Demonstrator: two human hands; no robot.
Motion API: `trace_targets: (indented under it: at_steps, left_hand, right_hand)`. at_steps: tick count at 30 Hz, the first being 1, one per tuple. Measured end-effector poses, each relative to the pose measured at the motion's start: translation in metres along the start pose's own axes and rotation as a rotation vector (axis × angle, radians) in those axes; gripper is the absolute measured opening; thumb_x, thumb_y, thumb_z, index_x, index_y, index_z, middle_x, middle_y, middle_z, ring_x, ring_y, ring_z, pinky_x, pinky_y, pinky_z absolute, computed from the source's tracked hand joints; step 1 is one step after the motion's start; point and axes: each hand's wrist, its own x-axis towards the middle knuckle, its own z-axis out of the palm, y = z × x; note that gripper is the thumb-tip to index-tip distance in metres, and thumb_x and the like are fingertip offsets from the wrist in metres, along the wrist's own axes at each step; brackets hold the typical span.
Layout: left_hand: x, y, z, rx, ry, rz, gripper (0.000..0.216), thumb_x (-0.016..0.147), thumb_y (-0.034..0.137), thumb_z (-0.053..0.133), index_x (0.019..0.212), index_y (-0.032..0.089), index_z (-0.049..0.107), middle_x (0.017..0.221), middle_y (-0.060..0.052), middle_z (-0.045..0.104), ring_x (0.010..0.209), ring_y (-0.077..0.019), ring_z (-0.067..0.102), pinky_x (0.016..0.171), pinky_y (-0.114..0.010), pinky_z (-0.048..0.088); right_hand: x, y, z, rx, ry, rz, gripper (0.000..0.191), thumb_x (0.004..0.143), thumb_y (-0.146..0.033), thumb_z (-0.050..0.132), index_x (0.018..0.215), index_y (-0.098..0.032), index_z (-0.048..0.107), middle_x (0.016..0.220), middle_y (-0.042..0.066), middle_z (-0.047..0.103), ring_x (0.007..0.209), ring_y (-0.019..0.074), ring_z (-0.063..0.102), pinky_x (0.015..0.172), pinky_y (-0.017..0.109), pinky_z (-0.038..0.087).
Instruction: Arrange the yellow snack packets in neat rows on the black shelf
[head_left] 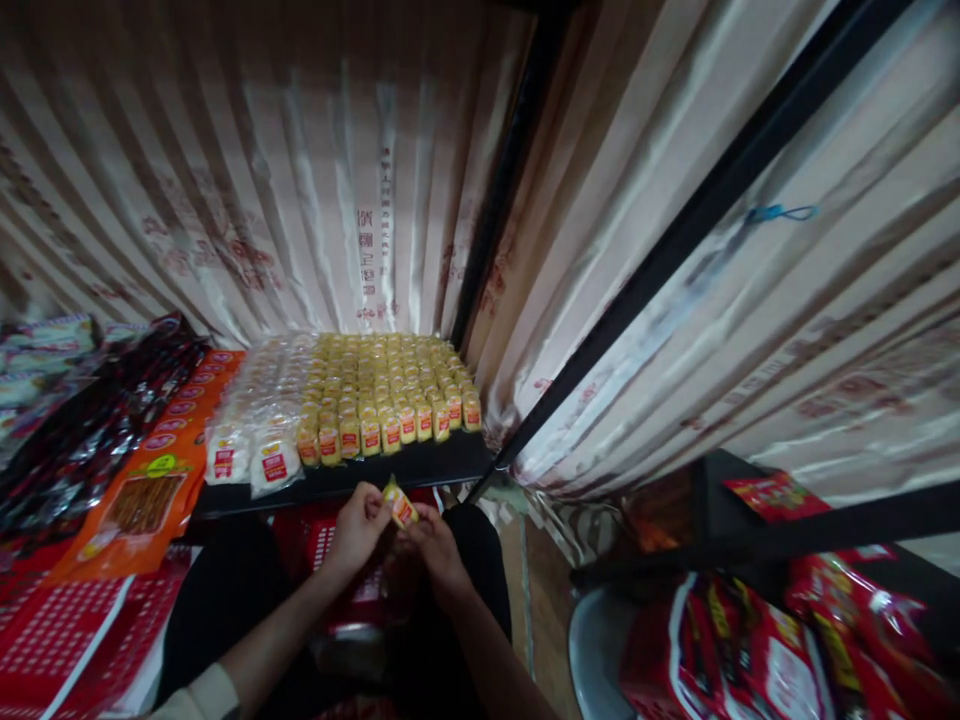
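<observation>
A small yellow snack packet (400, 506) with a red label is pinched between my two hands, in front of the black shelf edge. My left hand (361, 527) grips its left end with closed fingers. On the other end, the fingers of my right hand (435, 548) are closed too. Just beyond my hands, many similar yellow packets (390, 430) stand in tight rows on the black shelf (405, 463). White packets (274, 462) with red labels are lined up beside them on the left.
Orange snack bags (142, 500) and dark shiny packets (90, 430) lie to the left, above a red basket (60, 630). A printed curtain (300, 200) hangs behind. Black metal poles (637, 290) cross the right side. Red bags (735, 640) sit at the lower right.
</observation>
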Motion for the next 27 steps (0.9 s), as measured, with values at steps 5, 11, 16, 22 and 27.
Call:
trace_targets:
  at_steps: [5,11,16,22,27]
  left_hand:
    - [0.02,0.021,0.024,-0.017,-0.058,0.11,0.011,0.073,0.03,0.052,0.076,0.02,0.047,0.066,0.003,0.056,0.058,-0.0115,0.054,0.059,-0.023,0.043]
    - [0.063,0.048,0.063,0.097,-0.074,0.302,0.009,0.078,0.025,0.049,0.085,0.019,0.049,0.074,0.001,0.057,0.065,-0.0119,0.055,0.066,-0.025,0.045]
    - [0.096,0.067,0.092,0.212,-0.084,0.423,0.009,0.08,0.019,0.048,0.088,0.019,0.049,0.08,-0.001,0.058,0.071,-0.0135,0.057,0.071,-0.028,0.046]
    - [0.117,0.077,0.113,0.345,-0.108,0.459,0.011,0.081,0.014,0.046,0.09,0.018,0.05,0.088,-0.005,0.06,0.082,-0.0168,0.058,0.079,-0.032,0.046]
    - [0.125,0.073,0.118,0.45,-0.113,0.478,0.018,0.083,0.013,0.042,0.098,0.016,0.051,0.097,-0.009,0.059,0.093,-0.0199,0.058,0.084,-0.034,0.046]
  right_hand:
    - [0.007,-0.016,-0.021,-0.539,0.314,-0.409,0.034,0.072,-0.033,0.056,0.102,-0.019,0.06,0.099,0.009,0.062,0.086,0.022,0.059,0.082,0.038,0.047]
    - [0.029,-0.041,-0.035,-0.778,0.454,-0.663,0.041,0.08,-0.022,0.041,0.118,-0.014,0.053,0.113,0.014,0.055,0.103,0.0234,0.052,0.09,0.04,0.045]
    - [0.059,-0.045,-0.049,-0.819,0.475,-0.72,0.044,0.081,-0.019,0.037,0.122,-0.011,0.05,0.125,0.016,0.05,0.118,0.0238,0.044,0.097,0.043,0.04]
    - [0.085,-0.048,-0.063,-0.858,0.489,-0.743,0.048,0.079,-0.014,0.036,0.126,-0.012,0.048,0.127,0.014,0.049,0.122,0.0225,0.041,0.102,0.043,0.036]
    - [0.096,-0.052,-0.062,-0.839,0.476,-0.742,0.049,0.078,-0.011,0.036,0.126,-0.013,0.049,0.123,0.013,0.05,0.118,0.0211,0.044,0.102,0.039,0.037]
